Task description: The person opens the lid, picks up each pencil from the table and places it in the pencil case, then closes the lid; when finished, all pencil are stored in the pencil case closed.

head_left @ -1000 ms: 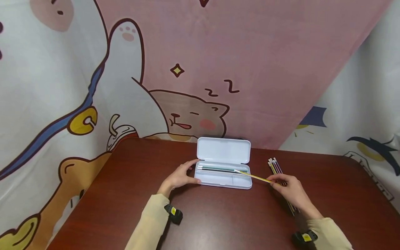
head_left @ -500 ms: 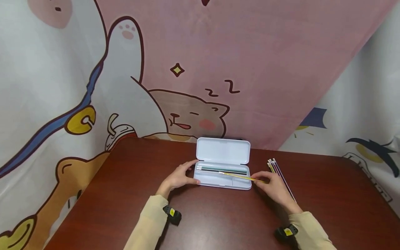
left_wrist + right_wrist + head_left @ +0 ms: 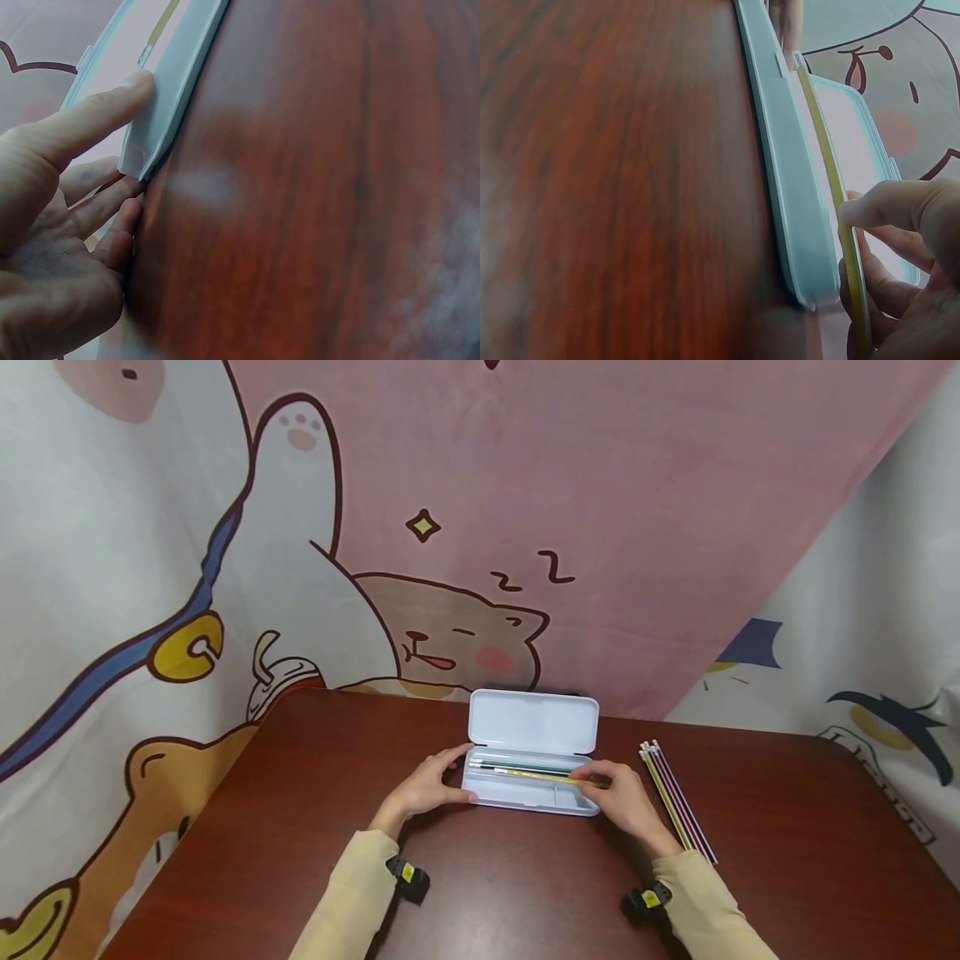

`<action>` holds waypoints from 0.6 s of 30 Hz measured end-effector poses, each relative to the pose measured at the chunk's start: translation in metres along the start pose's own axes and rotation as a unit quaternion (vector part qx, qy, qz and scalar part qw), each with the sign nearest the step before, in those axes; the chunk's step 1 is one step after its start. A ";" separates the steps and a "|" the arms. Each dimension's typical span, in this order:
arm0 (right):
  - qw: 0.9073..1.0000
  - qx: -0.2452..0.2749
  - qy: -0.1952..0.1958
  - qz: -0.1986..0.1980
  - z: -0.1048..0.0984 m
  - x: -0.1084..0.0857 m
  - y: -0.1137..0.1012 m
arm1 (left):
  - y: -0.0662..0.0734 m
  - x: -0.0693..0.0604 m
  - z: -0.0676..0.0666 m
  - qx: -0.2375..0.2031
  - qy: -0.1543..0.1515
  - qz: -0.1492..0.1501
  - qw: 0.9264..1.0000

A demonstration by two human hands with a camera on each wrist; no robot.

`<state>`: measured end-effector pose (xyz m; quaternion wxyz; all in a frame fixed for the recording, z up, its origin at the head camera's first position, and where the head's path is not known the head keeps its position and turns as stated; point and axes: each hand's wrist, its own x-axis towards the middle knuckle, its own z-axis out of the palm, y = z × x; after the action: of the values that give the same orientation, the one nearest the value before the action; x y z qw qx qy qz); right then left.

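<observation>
An open white pencil case (image 3: pixel 517 793) stands on the table with its lid (image 3: pixel 534 721) raised at the back. Dark green pencils (image 3: pixel 525 765) lie in its rear compartment. My left hand (image 3: pixel 424 785) holds the case's left end, thumb at the front corner and fingers around the back; in the left wrist view the thumb (image 3: pixel 112 109) touches the rim. My right hand (image 3: pixel 618 793) pinches a yellow pencil (image 3: pixel 825 142) between thumb and fingers. That pencil hangs lengthwise over the case, its white eraser end to the left. Its far tip is hidden by the right hand in the head view.
Several striped pencils (image 3: pixel 675 797) lie in a bundle on the brown table (image 3: pixel 510 885), right of the case and beside the right forearm. A cartoon-printed cloth (image 3: pixel 637 527) hangs behind the table's back edge.
My right hand has moved left from beside the pencil bundle to the case's right end, carrying the yellow pencil over the case. The left hand has kept its place on the case.
</observation>
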<state>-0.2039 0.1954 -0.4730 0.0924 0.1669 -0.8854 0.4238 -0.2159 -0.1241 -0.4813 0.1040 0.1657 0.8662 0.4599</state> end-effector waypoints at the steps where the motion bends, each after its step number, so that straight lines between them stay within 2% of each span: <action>1: 1.000 0.002 -0.001 0.002 0.002 0.001 -0.001 | 0.000 0.000 0.000 0.000 -0.001 0.000 1.000; 9: 1.000 0.009 -0.015 0.025 0.013 0.012 -0.006 | 0.002 -0.001 0.000 -0.006 0.000 -0.007 1.000; 18: 1.000 0.007 -0.026 0.007 0.020 0.020 -0.010 | 0.003 0.001 0.001 0.000 0.001 -0.011 1.000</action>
<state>-0.2192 0.1700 -0.4723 0.0650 0.1719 -0.8857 0.4262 -0.2157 -0.1220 -0.4796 0.1079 0.1560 0.8680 0.4589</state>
